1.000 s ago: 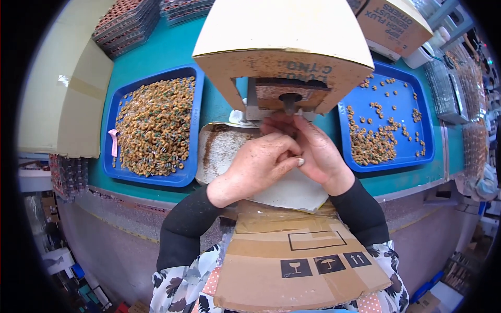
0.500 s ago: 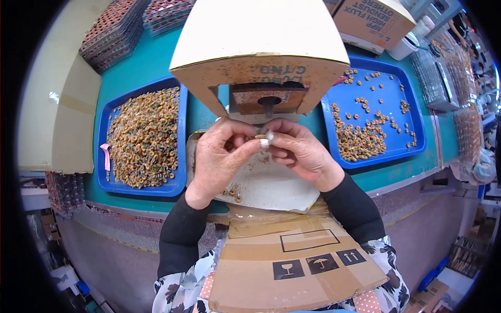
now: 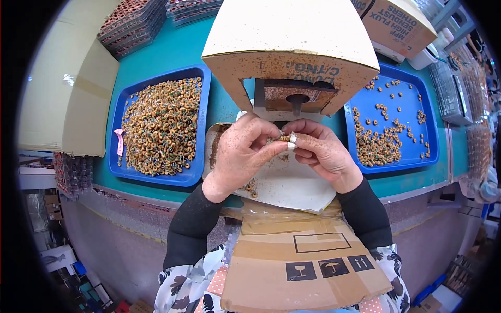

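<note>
My left fingers (image 3: 273, 150) and right fingers (image 3: 309, 142) are nearly closed, thumbs and forefingers pinching a short row of small tan rings (image 3: 284, 139), which lies between their tips. Beyond them, a cardboard box (image 3: 292, 31) bears dark printed lettering; nearer my body than the fingers, a cardboard sheet (image 3: 276, 250) shows glass, umbrella and arrow symbols.

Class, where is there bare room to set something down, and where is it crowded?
Bare tabletop shows between the left tray and cardboard box; the white sheet is bare between its loose rings and front-right corner. Crowded: the left tray, heaped with small rings, and before the box, where left hand and right hand meet.
</note>
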Demonstrator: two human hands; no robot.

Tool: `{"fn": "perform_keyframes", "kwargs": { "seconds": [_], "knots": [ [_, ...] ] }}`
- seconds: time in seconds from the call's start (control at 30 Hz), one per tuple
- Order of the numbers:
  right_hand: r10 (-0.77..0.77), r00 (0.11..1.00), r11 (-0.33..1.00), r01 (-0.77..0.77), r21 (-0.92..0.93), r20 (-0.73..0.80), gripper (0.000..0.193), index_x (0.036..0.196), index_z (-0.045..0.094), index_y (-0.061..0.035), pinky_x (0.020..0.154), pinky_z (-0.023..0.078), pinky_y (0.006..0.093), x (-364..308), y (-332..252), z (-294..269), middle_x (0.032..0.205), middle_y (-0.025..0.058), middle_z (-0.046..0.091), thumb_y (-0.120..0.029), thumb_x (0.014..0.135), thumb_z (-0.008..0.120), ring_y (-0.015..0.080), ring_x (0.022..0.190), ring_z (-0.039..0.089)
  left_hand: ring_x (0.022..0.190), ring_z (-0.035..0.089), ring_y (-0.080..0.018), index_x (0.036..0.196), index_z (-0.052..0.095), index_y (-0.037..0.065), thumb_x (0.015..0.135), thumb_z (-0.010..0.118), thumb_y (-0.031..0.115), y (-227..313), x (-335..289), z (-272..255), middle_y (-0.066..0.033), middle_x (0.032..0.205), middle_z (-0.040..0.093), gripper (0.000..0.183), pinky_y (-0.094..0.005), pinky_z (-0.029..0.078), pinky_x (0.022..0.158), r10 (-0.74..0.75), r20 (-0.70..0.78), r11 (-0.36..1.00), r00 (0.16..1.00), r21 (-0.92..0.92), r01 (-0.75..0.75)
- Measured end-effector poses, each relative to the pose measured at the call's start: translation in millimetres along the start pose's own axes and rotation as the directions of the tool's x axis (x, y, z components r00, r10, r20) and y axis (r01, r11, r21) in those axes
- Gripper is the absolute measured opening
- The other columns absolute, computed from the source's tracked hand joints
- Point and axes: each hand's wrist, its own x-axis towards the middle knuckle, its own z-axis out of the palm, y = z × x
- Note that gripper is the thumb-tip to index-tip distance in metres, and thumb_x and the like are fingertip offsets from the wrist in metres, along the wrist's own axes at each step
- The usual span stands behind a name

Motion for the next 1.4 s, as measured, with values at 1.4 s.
{"fn": "perform_keyframes", "kwargs": {
  "seconds": [1.4],
  "knots": [
    [-0.25,0.964,0.966,0.242,-0.093,-0.089,0.015,0.101,0.058,-0.0035,0.045,0.024,0.017,-3,-10,2,0.071,-0.0056,0.049,-0.007,0.087,0.062,0.0014,0.05,0.032,0.054,0.052,-0.0127,0.087,0.065,0.002,0.078,0.069,0.003,24,7,14,-0.0059,0.071,0.057,0.01,-0.0259,0.042,0.048,0.082,-0.111,0.997,0.99,0.007,-0.082]
  ]
}}
